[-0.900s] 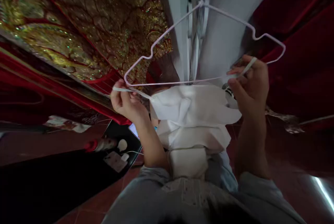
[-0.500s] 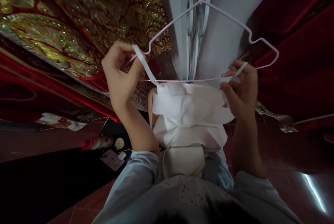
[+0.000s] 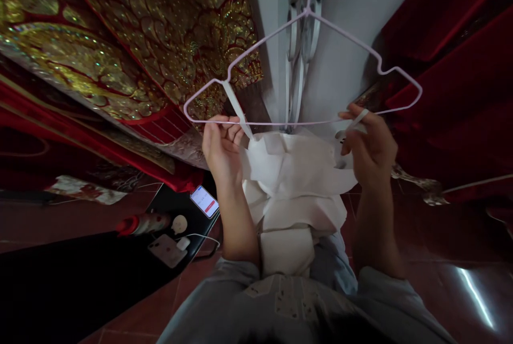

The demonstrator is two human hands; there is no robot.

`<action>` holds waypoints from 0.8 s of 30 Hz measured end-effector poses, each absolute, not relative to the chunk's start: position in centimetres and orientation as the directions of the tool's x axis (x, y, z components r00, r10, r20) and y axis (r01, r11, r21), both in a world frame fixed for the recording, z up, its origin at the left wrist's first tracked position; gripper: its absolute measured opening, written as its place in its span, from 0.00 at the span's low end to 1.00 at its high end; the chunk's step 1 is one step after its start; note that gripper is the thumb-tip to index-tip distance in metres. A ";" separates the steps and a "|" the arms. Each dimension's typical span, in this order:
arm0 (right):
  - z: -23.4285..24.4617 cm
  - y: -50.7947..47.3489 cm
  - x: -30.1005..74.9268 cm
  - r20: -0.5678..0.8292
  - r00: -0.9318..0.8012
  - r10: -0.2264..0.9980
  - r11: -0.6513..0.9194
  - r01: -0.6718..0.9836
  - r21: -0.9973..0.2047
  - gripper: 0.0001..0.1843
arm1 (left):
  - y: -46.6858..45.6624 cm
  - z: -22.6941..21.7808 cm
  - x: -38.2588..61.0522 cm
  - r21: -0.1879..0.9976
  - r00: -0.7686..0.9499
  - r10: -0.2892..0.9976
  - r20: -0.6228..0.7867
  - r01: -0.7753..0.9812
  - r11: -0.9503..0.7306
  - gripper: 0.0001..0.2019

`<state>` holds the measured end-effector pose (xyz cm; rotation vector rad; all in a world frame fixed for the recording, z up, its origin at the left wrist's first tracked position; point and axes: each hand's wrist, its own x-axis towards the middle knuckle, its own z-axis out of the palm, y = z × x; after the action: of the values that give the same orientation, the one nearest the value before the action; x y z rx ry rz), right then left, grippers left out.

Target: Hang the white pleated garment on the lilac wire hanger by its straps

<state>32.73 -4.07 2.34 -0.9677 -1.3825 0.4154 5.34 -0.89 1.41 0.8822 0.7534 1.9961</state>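
Observation:
A pale pink clothes hanger (image 3: pixel 340 31) hangs from its hook in front of me. A white garment (image 3: pixel 292 167) with ruffled layers hangs below its bottom bar. The garment's left strap (image 3: pixel 236 102) is looped over the hanger's left notch. My left hand (image 3: pixel 224 154) has its thumb and fingers closed at the bottom bar, left of that strap. On the other side, my right hand (image 3: pixel 371 143) holds the right strap (image 3: pixel 356 119), which stretches over its fingers close to the bar. Part of the right fingers is hidden behind the thumb.
Gold-sequined red garments (image 3: pixel 192 39) hang at left, and dark red cloth (image 3: pixel 452 77) at right. Behind the hanger is metal scrollwork (image 3: pixel 294 66). A black table (image 3: pixel 100 269) at lower left bears a lit phone (image 3: pixel 204 201), another phone (image 3: pixel 166 250) and a red-capped bottle (image 3: pixel 146 224).
My left hand has let go of the left strap, which now rests in the hanger's notch, and moved down and right to the bottom bar. My right hand stays at its strap.

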 end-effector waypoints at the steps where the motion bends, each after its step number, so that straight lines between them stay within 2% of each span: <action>1: 2.2 -3.6 33.5 0.649 0.281 0.707 0.580 0.294 -0.760 0.18 | -1.0 1.5 5.5 0.752 -0.434 0.842 0.321 -0.424 -0.505 0.22; 2: 2.1 -2.9 34.5 0.669 0.386 0.635 0.594 0.310 -0.742 0.15 | -1.0 1.6 5.6 0.747 -0.441 0.837 0.326 -0.423 -0.513 0.22; 4: 1.8 -1.1 36.9 0.689 0.594 0.415 0.637 0.351 -0.686 0.12 | -1.0 2.0 5.5 0.743 -0.447 0.833 0.325 -0.424 -0.518 0.23; 6: 1.9 0.8 39.3 0.705 0.654 0.274 0.683 0.384 -0.622 0.10 | -0.9 2.2 5.3 0.747 -0.442 0.839 0.318 -0.428 -0.509 0.24; 9: 3.1 2.3 41.0 0.774 0.557 0.301 0.702 0.420 -0.575 0.15 | -0.9 2.1 5.0 0.755 -0.414 0.860 0.298 -0.449 -0.478 0.25; 11: 4.4 2.4 40.5 0.793 0.433 0.429 0.671 0.435 -0.600 0.16 | -0.9 1.8 5.0 0.753 -0.412 0.863 0.294 -0.456 -0.474 0.25; 13: 5.8 2.1 39.4 0.766 0.306 0.566 0.607 0.475 -0.638 0.13 | -0.8 1.7 5.0 0.754 -0.419 0.858 0.296 -0.448 -0.479 0.25; 16: 7.3 1.7 38.2 0.759 0.197 0.620 0.576 0.543 -0.611 0.14 | -0.8 1.6 5.1 0.769 -0.424 0.856 0.295 -0.426 -0.476 0.26; 19: 7.8 1.4 37.8 0.804 0.130 0.580 0.598 0.602 -0.529 0.25 | -0.8 1.7 5.2 0.785 -0.428 0.861 0.277 -0.416 -0.459 0.26; 20: 7.8 1.1 37.6 0.833 0.122 0.540 0.608 0.628 -0.487 0.25 | -0.8 1.7 5.3 0.788 -0.429 0.862 0.270 -0.416 -0.454 0.26; 23: 7.7 -0.6 36.0 0.941 0.162 0.298 0.647 0.690 -0.324 0.17 | -0.9 1.8 5.6 0.786 -0.429 0.866 0.257 -0.429 -0.445 0.25; 24: 7.5 -1.4 35.3 0.953 0.162 0.257 0.663 0.687 -0.296 0.14 | -0.9 1.8 5.6 0.783 -0.425 0.868 0.256 -0.435 -0.444 0.25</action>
<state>35.26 -1.40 7.51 -0.8518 -1.4164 -0.3669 5.65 -0.93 1.81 0.8444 0.8075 1.9576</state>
